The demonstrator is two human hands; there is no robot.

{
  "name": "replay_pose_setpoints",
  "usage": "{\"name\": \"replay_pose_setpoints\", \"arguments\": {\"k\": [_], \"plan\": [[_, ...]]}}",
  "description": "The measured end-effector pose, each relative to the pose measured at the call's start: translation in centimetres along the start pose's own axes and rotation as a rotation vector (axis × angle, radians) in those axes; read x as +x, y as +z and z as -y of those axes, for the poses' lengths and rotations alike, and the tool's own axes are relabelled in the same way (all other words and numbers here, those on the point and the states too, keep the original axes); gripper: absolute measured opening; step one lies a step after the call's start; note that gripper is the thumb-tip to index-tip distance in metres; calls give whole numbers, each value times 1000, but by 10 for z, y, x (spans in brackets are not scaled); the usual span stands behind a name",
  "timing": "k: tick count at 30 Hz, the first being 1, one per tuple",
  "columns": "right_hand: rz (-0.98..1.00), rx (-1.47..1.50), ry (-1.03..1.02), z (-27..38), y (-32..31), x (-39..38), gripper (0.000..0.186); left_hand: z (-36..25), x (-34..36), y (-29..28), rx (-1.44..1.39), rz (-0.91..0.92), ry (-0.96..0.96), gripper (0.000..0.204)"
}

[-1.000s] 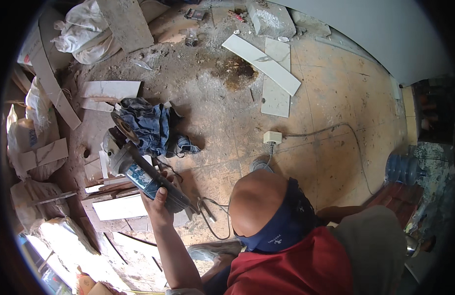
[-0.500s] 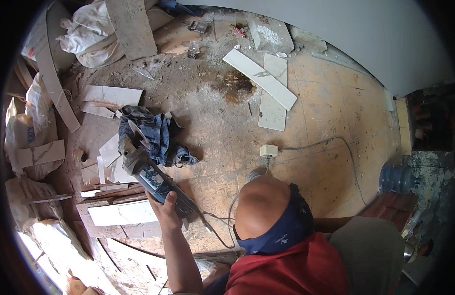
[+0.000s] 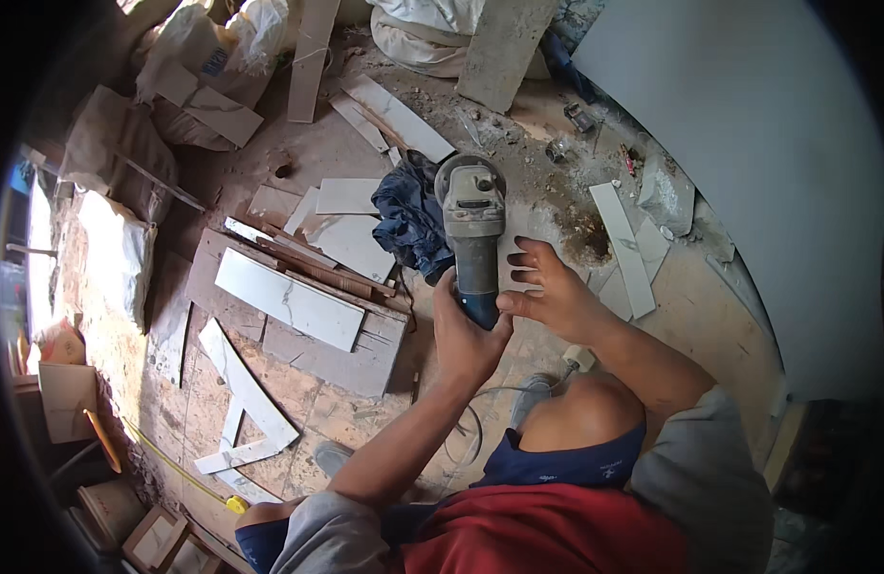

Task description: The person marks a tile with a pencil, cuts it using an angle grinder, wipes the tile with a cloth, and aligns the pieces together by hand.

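My left hand (image 3: 461,340) grips the dark lower body of an angle grinder (image 3: 475,220), which stands in mid-view with its disc guard and metal head pointing away from me. Beside the grinder, my right hand (image 3: 547,292) is open, fingers spread and curving, the thumb at the tool's body. Behind the grinder lies a crumpled dark blue cloth (image 3: 403,215). A cord (image 3: 480,430) loops below my hands near a pale socket block (image 3: 578,359) and my bare knee (image 3: 580,411).
Marbled tile strips (image 3: 289,301) lie on boards at left; more cut pieces (image 3: 246,402) are below them. Sacks (image 3: 423,38) and rubble line the back. Pale strips (image 3: 622,249) lie beside a concrete chunk (image 3: 666,196), near a grey wall (image 3: 776,191). A yellow tape measure (image 3: 236,502) is at lower left.
The view has swung leftward. The grinder has moved to mid-view and turned to point away from me. My right hand has come into sight beside it.
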State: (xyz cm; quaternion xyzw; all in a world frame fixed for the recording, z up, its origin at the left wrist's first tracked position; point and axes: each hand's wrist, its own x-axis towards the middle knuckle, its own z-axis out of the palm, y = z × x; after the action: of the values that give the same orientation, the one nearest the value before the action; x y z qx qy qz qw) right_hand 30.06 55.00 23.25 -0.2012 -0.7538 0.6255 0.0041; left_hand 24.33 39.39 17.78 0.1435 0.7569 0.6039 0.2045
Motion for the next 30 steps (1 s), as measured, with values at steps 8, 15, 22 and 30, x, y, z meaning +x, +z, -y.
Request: {"name": "replay_pose_setpoints", "arguments": {"k": [8, 15, 22, 30], "plan": [[-99, 399, 127, 23, 63, 77, 34, -2, -5, -9, 209, -213, 323, 93], [24, 324, -46, 74, 77, 99, 46, -22, 34, -59, -395, 102, 27, 102], [-301, -385, -146, 61, 101, 137, 79, -30, 39, -71, -221, -84, -105, 79], [-250, -474, 59, 45, 135, 151, 91, -15, 34, -92, -69, -86, -227, 92]]}}
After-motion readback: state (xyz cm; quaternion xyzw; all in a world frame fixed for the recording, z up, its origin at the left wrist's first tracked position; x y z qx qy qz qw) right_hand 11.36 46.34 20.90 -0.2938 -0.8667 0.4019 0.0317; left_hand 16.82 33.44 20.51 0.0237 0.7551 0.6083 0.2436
